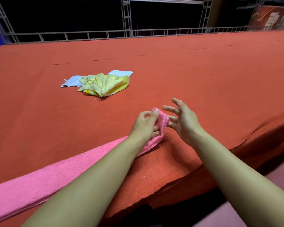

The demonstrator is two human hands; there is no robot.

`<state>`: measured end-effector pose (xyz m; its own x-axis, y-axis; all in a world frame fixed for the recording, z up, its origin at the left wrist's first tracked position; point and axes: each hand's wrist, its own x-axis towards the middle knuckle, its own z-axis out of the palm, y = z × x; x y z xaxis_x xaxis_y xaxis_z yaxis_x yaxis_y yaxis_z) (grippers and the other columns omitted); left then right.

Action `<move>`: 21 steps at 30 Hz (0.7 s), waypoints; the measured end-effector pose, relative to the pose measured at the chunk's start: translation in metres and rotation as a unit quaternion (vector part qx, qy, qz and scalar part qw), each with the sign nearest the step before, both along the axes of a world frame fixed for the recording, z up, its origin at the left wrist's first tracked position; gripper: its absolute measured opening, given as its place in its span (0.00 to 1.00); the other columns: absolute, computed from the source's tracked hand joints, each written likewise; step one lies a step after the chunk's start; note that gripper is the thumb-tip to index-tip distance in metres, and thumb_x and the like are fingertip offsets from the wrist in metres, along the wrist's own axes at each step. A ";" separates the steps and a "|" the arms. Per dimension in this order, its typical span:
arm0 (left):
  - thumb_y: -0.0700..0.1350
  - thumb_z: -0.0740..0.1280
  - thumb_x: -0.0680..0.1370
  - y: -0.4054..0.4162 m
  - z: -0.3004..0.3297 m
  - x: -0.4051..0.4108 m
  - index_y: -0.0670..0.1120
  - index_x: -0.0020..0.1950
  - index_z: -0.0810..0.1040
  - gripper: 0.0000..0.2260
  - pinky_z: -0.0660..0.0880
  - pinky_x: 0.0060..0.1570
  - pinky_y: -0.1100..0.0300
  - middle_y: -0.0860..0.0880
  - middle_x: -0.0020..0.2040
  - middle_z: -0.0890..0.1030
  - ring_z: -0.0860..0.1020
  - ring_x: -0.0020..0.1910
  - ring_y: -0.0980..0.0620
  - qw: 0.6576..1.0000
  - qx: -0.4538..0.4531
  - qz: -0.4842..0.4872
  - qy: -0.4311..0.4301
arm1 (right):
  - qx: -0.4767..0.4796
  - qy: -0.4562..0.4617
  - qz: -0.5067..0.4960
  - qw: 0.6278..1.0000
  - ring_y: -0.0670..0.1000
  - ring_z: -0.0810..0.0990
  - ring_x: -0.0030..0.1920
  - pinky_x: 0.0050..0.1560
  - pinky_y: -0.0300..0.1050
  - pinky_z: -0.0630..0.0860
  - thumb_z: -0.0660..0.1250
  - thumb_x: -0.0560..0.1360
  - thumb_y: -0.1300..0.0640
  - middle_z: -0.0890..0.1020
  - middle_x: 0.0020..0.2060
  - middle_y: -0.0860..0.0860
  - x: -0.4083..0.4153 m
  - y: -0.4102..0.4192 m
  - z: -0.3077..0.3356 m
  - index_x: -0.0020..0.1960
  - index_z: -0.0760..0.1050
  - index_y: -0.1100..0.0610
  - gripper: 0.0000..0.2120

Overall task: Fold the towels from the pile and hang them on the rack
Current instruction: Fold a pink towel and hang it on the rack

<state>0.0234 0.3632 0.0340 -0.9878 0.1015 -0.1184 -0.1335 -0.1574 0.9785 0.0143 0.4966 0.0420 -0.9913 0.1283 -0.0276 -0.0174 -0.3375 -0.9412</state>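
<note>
Pink towel (39, 181) stretches from lower left toward centre, where our left hand (144, 125) pinches its end. Yellow and blue pile (102, 84) sits upper left of centre on the red table (203, 71). Right hand (184, 122) is splayed, grabbing nothing.

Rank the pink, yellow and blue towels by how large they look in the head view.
1. pink towel, though it lies nearest the camera.
2. yellow towel, crumpled.
3. blue towel, partly hidden under the yellow one, so its real size is unsure.
</note>
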 end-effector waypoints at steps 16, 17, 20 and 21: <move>0.44 0.69 0.77 -0.047 -0.003 0.015 0.57 0.65 0.70 0.19 0.77 0.57 0.45 0.51 0.53 0.83 0.82 0.51 0.47 0.971 -0.181 0.116 0.106 | 0.244 0.115 0.086 0.959 0.45 0.80 0.52 0.49 0.36 0.74 0.63 0.76 0.72 0.81 0.58 0.52 0.001 -0.023 0.007 0.70 0.69 0.53 0.26; 0.44 0.69 0.77 -0.050 -0.002 0.018 0.58 0.65 0.69 0.19 0.77 0.57 0.44 0.52 0.52 0.83 0.82 0.50 0.46 0.970 -0.179 0.110 0.118 | 0.247 0.118 0.104 0.956 0.45 0.80 0.56 0.54 0.37 0.74 0.65 0.77 0.68 0.81 0.60 0.51 -0.001 -0.025 0.006 0.72 0.68 0.52 0.25; 0.43 0.69 0.78 -0.058 0.000 0.027 0.59 0.64 0.69 0.19 0.78 0.55 0.44 0.53 0.50 0.84 0.83 0.46 0.47 0.970 -0.177 0.096 0.134 | 0.267 0.121 0.169 0.941 0.46 0.80 0.61 0.64 0.39 0.73 0.67 0.79 0.59 0.82 0.59 0.51 -0.002 -0.032 0.007 0.72 0.67 0.51 0.23; 0.43 0.69 0.78 -0.060 0.001 0.029 0.58 0.65 0.69 0.19 0.79 0.53 0.43 0.53 0.48 0.84 0.83 0.44 0.47 0.972 -0.169 0.095 0.133 | 0.271 0.125 0.181 0.937 0.46 0.80 0.61 0.65 0.40 0.73 0.67 0.79 0.58 0.82 0.58 0.53 -0.003 -0.036 0.009 0.72 0.68 0.51 0.22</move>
<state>0.0527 0.3035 0.0349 -0.9850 -0.0865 0.1495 0.1320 0.1812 0.9745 0.0116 0.4608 0.0506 -0.9395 -0.2894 0.1834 -0.2369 0.1620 -0.9579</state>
